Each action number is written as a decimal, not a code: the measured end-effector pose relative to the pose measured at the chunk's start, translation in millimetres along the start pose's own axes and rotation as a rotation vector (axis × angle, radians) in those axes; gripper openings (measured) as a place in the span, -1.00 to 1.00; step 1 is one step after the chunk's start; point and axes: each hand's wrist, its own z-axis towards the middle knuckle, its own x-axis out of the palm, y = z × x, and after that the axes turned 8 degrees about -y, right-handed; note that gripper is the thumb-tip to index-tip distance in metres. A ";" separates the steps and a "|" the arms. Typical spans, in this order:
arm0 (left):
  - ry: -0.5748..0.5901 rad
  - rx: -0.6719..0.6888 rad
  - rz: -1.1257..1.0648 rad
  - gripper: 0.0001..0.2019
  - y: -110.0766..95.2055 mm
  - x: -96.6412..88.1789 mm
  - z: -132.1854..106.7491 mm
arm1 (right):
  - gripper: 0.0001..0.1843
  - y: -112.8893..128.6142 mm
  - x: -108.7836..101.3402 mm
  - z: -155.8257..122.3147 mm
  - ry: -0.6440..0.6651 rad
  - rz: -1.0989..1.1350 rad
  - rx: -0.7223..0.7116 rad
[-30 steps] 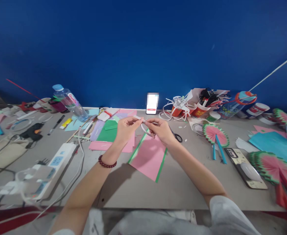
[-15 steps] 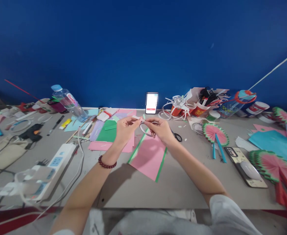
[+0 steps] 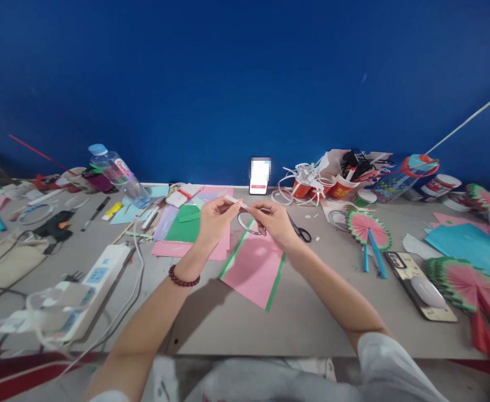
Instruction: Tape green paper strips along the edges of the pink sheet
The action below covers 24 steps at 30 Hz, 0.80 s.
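A: How are the hands posed?

B: Two are seen, brought nearly together over the far end of a pink sheet (image 3: 253,273). The forearms (image 3: 332,290) are stretched forward and angled inward, and a beaded bracelet (image 3: 184,277) is worn on the left wrist.

A: Is anything gripped?

B: A narrow white strip (image 3: 231,200) is pinched between the left hand's (image 3: 215,220) thumb and finger. By the bent fingers of the right hand (image 3: 275,220) its other end is met, and one pale ring (image 3: 245,228) is held there, hanging below the fingertips. Whether strip and ring are joined cannot be told.

A: And the counts on the bench (image 3: 324,329)?

B: One pink sheet is laid flat, edged in green along two sides. One pair of scissors (image 3: 303,234) is half hidden beside the right wrist. Two phones are counted: an upright phone (image 3: 258,187) stood by the wall, and a lying phone (image 3: 395,262) on which one white mouse (image 3: 427,291) is rested. One bottle (image 3: 121,176) is tilted at the left.

A: The folded fans (image 3: 369,230)?

B: They are found in three spots; the nearest ones are stacked, so their number cannot be told.
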 end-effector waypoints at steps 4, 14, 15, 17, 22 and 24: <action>-0.008 0.016 0.031 -0.82 1.3 -0.1 -0.7 | -0.69 -0.9 0.6 0.7 -0.009 -0.002 0.019; 0.015 -0.035 0.012 -0.77 2.4 -0.2 0.5 | -0.69 -3.7 -1.3 2.5 -0.030 -0.110 -0.044; 0.022 -0.047 0.004 -0.75 3.1 -0.3 1.2 | -0.69 -3.4 -1.5 2.5 -0.034 -0.125 -0.054; 0.031 -0.066 -0.014 -0.70 3.6 -0.6 2.5 | -0.70 -3.0 -1.9 2.4 -0.035 -0.135 -0.065; 0.039 -0.054 -0.077 -0.64 0.9 -1.0 3.2 | -0.72 -0.8 -2.6 1.3 -0.045 -0.110 -0.070; 0.046 -0.010 -0.061 -0.71 0.0 -1.0 2.1 | -0.74 0.3 -2.6 0.7 -0.059 -0.127 -0.094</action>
